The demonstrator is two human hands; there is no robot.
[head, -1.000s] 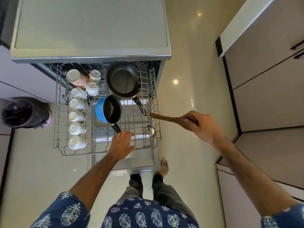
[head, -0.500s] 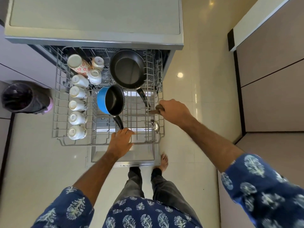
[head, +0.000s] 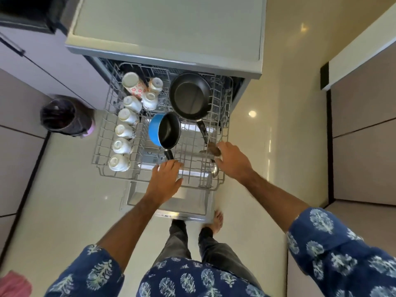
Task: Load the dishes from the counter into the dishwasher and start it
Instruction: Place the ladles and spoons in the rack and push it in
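Note:
The dishwasher's wire rack (head: 102, 155) is pulled out over the open door (head: 171, 205). It holds a black frying pan (head: 190, 97), a blue saucepan (head: 165, 130) and several white cups (head: 123, 145) along its left side. A wooden spoon (head: 213, 150) lies on the rack's right part, above a metal ladle (head: 215, 171). My right hand (head: 232, 162) has straight fingers, and their tips touch the spoon's end. My left hand (head: 166, 180) rests on the rack's front, just below the saucepan's handle, and holds nothing.
A pale countertop (head: 167, 24) covers the dishwasher. A dark lined bin (head: 64, 116) stands on the floor to the left. Cabinet fronts (head: 364, 136) line the right side. My bare feet (head: 216, 221) stand at the door's front edge.
My right hand brought the wooden spoon from the right onto the rack, and its grip has loosened to straight fingers. The left hand stayed at the rack's front.

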